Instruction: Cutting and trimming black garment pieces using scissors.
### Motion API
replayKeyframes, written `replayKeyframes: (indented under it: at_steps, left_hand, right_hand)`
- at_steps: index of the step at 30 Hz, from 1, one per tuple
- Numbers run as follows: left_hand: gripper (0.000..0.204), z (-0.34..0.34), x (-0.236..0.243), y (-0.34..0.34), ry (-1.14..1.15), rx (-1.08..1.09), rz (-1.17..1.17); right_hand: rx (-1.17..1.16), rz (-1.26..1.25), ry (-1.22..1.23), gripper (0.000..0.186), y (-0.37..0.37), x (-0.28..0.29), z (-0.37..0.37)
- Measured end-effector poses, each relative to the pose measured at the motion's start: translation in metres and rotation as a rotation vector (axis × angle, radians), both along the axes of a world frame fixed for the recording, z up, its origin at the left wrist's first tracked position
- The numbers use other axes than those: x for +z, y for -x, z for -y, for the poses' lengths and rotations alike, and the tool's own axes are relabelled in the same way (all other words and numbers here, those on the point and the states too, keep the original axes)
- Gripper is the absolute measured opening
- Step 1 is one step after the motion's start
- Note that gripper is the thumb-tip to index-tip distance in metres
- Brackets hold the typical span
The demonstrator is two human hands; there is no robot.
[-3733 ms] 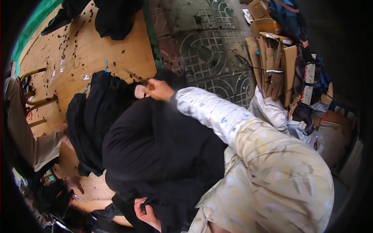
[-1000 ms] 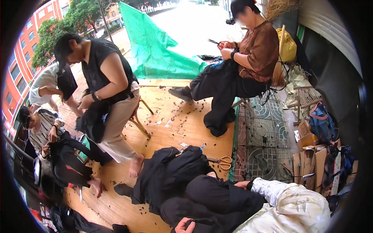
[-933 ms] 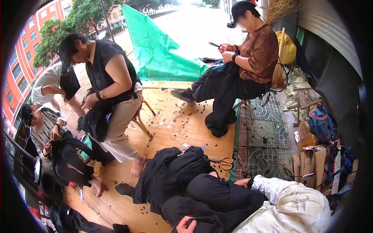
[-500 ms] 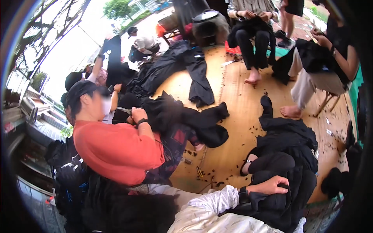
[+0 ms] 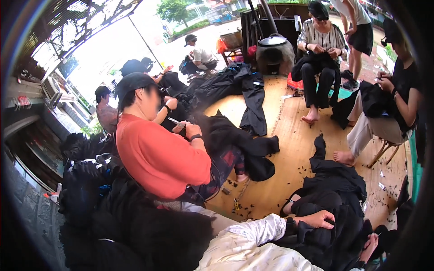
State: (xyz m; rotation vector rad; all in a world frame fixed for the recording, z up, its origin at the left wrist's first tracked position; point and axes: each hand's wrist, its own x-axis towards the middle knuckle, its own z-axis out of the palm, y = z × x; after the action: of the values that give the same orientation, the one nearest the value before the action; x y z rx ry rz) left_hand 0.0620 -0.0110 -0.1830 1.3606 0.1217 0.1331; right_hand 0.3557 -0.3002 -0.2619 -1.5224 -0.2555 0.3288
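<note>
My left hand [image 5: 317, 219], in a white sleeve [image 5: 257, 241] with a dark wristband, rests over my raised knee. Its bent fingers close on a black garment [image 5: 337, 239] that drapes across my legs toward the floor. Low on the right, my right hand [image 5: 370, 246] has its fingers pinched together beside more black cloth. A thin pale tip shows at those fingers; what it belongs to is too small to make out. A black shoe [image 5: 285, 208] on my foot shows beyond the cloth.
To my left a person in an orange top [image 5: 158, 153] holds small metal snips [image 5: 175, 121]. Black garments [image 5: 144, 226] are heaped beside me. Other people sit working on black cloth. Dark scraps and a yellow tool [image 5: 236, 204] lie on the wooden floor [image 5: 289, 149].
The view has shifted, and the scene sits further right. My right hand has come into view at the lower right. My left hand stays on the black garment. A raised arm at the left is down.
</note>
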Motion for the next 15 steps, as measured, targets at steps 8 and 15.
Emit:
replayKeyframes:
  at_steps: [8, 15]
  left_hand:
    - [0.019, 0.015, 0.049, -0.009, -0.315, -0.069, 0.342]
    - [0.014, 0.009, 0.115, 0.006, -0.355, -0.117, 0.473]
  right_hand:
    - [0.125, -0.001, 0.346, 0.009, -0.054, -0.055, -0.006]
    - [-0.026, -0.202, 0.479, 0.021, 0.018, 0.054, -0.029]
